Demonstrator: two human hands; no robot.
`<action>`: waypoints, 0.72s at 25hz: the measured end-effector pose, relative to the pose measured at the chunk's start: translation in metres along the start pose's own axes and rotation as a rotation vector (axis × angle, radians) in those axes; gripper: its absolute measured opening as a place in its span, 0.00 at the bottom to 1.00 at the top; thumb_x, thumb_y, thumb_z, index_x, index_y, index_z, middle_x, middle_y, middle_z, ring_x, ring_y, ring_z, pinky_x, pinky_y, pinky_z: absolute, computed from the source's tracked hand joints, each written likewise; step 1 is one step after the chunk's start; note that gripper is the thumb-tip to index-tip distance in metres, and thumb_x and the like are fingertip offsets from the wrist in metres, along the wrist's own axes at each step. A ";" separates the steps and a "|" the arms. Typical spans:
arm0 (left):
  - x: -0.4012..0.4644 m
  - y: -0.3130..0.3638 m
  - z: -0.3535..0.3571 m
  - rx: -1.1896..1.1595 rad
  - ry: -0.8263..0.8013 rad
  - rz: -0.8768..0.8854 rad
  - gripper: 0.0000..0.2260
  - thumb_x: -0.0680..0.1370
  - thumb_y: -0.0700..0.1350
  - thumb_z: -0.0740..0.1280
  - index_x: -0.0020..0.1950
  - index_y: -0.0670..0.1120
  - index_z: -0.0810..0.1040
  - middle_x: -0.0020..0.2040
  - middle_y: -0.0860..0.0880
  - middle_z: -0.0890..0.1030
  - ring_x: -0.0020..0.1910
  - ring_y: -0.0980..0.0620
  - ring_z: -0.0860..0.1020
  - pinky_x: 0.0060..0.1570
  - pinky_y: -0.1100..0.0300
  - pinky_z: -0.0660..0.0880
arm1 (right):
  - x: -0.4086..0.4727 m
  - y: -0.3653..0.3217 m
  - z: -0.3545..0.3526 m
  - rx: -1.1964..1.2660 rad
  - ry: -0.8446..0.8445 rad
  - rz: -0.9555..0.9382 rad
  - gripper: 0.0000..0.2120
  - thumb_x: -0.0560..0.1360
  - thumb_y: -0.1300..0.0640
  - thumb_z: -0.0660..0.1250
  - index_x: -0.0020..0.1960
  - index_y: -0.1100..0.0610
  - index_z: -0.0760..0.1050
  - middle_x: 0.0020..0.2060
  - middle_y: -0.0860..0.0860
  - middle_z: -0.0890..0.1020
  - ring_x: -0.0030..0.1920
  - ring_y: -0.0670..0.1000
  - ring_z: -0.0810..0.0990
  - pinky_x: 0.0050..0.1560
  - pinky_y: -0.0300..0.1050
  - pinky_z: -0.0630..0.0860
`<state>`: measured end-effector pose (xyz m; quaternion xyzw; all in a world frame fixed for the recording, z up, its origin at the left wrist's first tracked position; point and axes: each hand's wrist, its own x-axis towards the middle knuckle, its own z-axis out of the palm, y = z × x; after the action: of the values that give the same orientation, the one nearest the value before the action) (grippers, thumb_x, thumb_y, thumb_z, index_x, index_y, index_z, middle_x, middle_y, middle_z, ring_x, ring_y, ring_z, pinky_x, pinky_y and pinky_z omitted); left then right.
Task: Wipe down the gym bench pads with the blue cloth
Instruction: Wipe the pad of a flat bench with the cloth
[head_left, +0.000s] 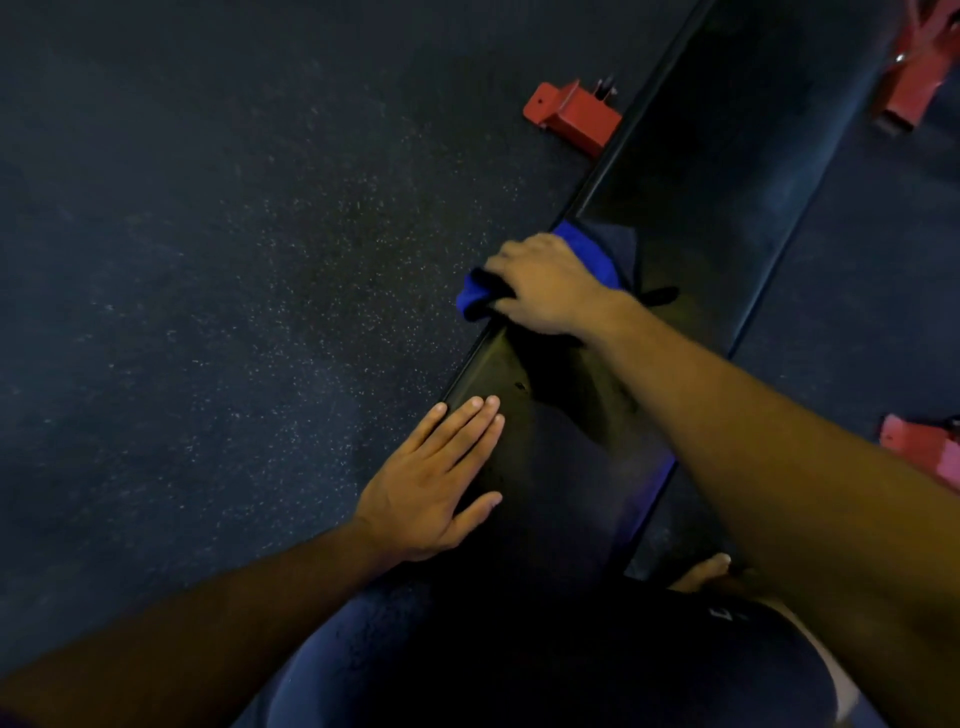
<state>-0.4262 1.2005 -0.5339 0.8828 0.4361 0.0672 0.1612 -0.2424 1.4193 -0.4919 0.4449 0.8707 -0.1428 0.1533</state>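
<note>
Glossy black bench pad (691, 171) runs diagonally across frame. Bright blue cloth (478, 296) at pad's left edge, its far part shadowed near-black. Dark charcoal floor (234, 260) left of pad, flecked with pale speckles. 3 red metal frame feet (571, 117) around pad: 1 left, 2 right. Navy shorts (519, 670) below pad's near end.

A single wide-angle view comes from the person's head, facing forward and steeply down from close above the black bench pad (675, 208). The pad runs diagonally from the lower middle to the upper right. Speckled rubber floor (208, 260) fills the area to the pad's left, and red frame feet (574, 117) sit on either side of it. Both forearms enter from the bottom edge.
</note>
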 end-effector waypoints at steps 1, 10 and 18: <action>0.000 0.000 0.000 -0.007 -0.002 0.001 0.32 0.84 0.60 0.55 0.82 0.41 0.60 0.83 0.44 0.57 0.83 0.48 0.53 0.81 0.46 0.52 | -0.007 -0.007 0.000 0.091 -0.004 -0.033 0.22 0.77 0.48 0.66 0.69 0.54 0.72 0.61 0.54 0.77 0.63 0.57 0.75 0.65 0.52 0.66; -0.003 -0.002 0.005 -0.055 0.024 -0.003 0.29 0.85 0.57 0.53 0.81 0.41 0.61 0.83 0.44 0.59 0.83 0.48 0.55 0.80 0.44 0.54 | -0.169 0.036 0.025 0.451 0.460 0.467 0.24 0.80 0.45 0.60 0.69 0.60 0.71 0.70 0.55 0.71 0.67 0.58 0.72 0.67 0.54 0.71; 0.000 0.002 0.004 0.011 -0.012 0.005 0.31 0.85 0.59 0.51 0.83 0.41 0.57 0.84 0.45 0.55 0.83 0.47 0.52 0.81 0.47 0.48 | -0.190 -0.013 0.105 0.297 0.421 0.693 0.31 0.79 0.45 0.62 0.79 0.50 0.60 0.80 0.52 0.57 0.80 0.57 0.53 0.78 0.61 0.51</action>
<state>-0.4237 1.1979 -0.5364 0.8853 0.4331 0.0599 0.1587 -0.1322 1.2326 -0.5112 0.7477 0.6521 -0.1128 -0.0544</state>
